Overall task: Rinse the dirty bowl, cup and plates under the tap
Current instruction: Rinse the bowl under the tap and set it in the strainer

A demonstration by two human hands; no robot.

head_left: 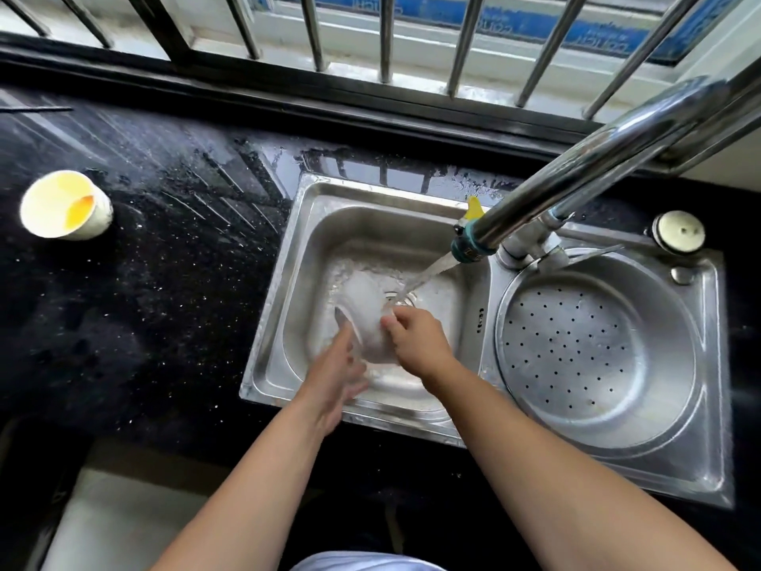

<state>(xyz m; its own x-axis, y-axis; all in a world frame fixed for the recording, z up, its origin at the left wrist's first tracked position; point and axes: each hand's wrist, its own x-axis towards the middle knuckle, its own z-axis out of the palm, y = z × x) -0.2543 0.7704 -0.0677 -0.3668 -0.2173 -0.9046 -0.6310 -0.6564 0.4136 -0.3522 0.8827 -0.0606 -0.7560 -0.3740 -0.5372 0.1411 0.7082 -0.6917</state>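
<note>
I rinse the bowl (364,323) in the sink (304,249) under the tap (576,175): right hand (416,344) fingers pinch its rim, left hand (333,385) fingers lie flat against it. Slow turning should limit splashing. The cup (66,206) stands left of the sink.

A white dish (364,323), too blurred to tell bowl from plate, is tilting on edge in the sink's left basin (296,261), catching the tap's (576,175) running stream. A white cup (66,206), orange-stained inside, is standing upright near the counter's (144,282) left edge.
</note>
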